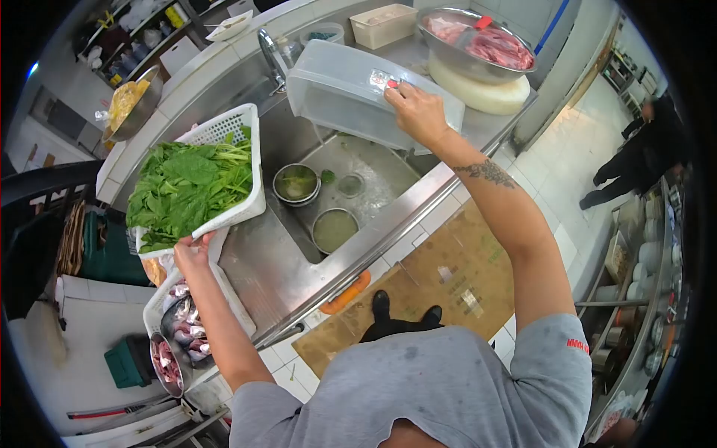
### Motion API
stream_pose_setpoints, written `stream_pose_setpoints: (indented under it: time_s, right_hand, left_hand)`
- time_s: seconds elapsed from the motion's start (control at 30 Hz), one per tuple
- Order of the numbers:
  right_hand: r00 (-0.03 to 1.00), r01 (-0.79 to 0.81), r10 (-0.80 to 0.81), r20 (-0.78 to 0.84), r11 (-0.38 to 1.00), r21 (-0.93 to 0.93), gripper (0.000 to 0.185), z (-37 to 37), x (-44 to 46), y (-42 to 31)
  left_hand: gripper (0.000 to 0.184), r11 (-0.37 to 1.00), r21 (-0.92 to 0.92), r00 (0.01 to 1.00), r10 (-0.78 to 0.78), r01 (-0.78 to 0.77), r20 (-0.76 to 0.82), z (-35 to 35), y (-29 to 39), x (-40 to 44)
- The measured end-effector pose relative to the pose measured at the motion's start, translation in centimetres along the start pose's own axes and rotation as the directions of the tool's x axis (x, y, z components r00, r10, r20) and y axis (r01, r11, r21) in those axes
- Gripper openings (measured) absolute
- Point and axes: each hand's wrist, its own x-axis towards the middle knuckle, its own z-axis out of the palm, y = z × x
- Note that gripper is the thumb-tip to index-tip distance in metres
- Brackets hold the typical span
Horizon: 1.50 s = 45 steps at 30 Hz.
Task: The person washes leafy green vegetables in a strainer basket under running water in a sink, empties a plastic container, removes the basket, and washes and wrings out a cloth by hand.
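My right hand (420,113) is closed on the rim of a clear plastic container (336,78), which is tipped on its side above the sink (381,168). Water seems to run from its lower edge. Leafy greens (196,179) are heaped in a white perforated basket (256,196) at the sink's left. My left hand (192,255) grips the near corner of that basket; some fingers are hidden beneath it. Two metal bowls stand in the sink: one (296,184) holds bits of green, the other (334,229) cloudy greenish liquid.
A faucet (273,60) rises behind the sink. Raw meat fills a steel bowl (433,37) on a round white block (485,93). Fish pieces (187,321) lie in a lower white basket at left. A person (638,153) in dark clothes is at the far right, near shelves (635,299).
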Motion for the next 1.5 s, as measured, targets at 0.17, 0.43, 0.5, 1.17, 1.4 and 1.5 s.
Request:
stream_pose_setpoints:
  time_s: [0.17,0.43,0.5,1.17,1.4,1.5]
  right_hand:
    - [0.997,-0.074,0.074,0.024,0.997,0.016,0.021,0.2,0.4,-0.9]
    - [0.937,-0.337,0.314,0.154,0.929,0.154,0.017,-0.9,2.9,-3.1]
    - [0.895,-0.425,0.367,0.252,0.873,0.238,0.012,-0.2,3.6,-3.1]
    - [0.477,-0.653,-0.39,0.787,-0.757,0.021,0.038,9.7,-4.2,-15.5]
    - [0.518,-0.8,-0.529,0.672,-0.577,0.164,0.076,6.3,0.0,-15.1]
    - [0.499,-0.829,-0.434,0.75,-0.492,0.267,0.064,5.2,0.0,-15.5]
  left_hand:
    - [0.034,0.999,0.034,0.999,0.005,-0.006,0.046,0.1,1.3,-0.9]
    - [0.031,1.0,-0.018,0.976,0.025,-0.022,0.217,-0.2,4.3,-2.4]
    - [0.032,1.0,0.001,0.968,0.028,-0.029,0.249,0.5,6.1,-3.6]
    - [0.02,0.901,0.41,0.948,0.003,-0.141,0.318,-2.8,8.3,-0.3]
    - [0.016,0.807,0.581,0.948,-0.094,-0.107,0.305,-0.8,7.2,-4.4]
    - [0.023,0.693,0.682,0.922,-0.064,-0.235,0.383,-2.3,6.3,-2.0]
